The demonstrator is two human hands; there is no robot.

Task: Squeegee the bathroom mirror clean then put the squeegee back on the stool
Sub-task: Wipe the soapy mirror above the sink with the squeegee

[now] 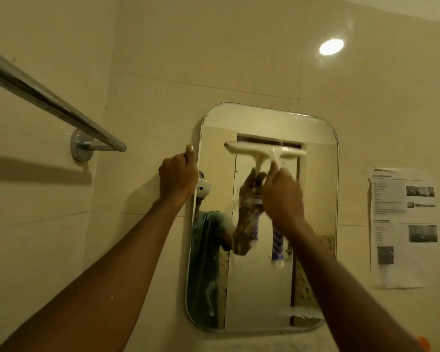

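A rounded rectangular mirror (pixel 269 288) hangs on the tiled wall straight ahead. My right hand (pixel 282 196) grips the handle of a white squeegee (pixel 262 151), whose blade lies level against the upper part of the glass. Something blue and white dangles below that hand; I cannot tell what it is. My left hand (pixel 178 179) holds the mirror's left edge, thumb up. Foam streaks sit low on the glass, at the bottom right and lower left. No stool shows in this view.
A chrome towel rail (pixel 48 100) juts out from the wall at the left, close to my left arm. A printed paper sheet (pixel 404 227) is stuck on the tiles right of the mirror. A light's glare (pixel 331 47) shines on the upper wall.
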